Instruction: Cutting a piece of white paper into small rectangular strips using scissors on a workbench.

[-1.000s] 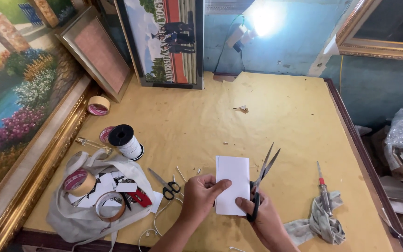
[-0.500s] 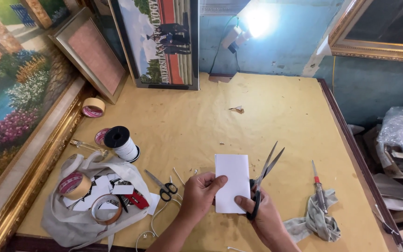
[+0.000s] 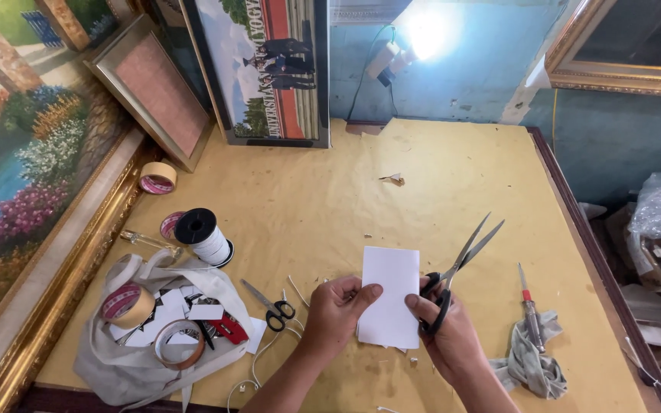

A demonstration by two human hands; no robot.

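- The left hand (image 3: 333,310) has its fingers curled closed on the left edge of a white rectangular paper card (image 3: 389,306), with the thumb pressed on top.
- The right hand (image 3: 453,336) pinches the card's right edge with the thumb, and its other fingers sit in the black handles of long steel scissors (image 3: 457,268).
- The scissor blades are parted and point up and away from the card.
- The card is low over the yellow table (image 3: 437,176), between both hands.
- Small black-handled scissors (image 3: 269,304) lie just left of the left hand.
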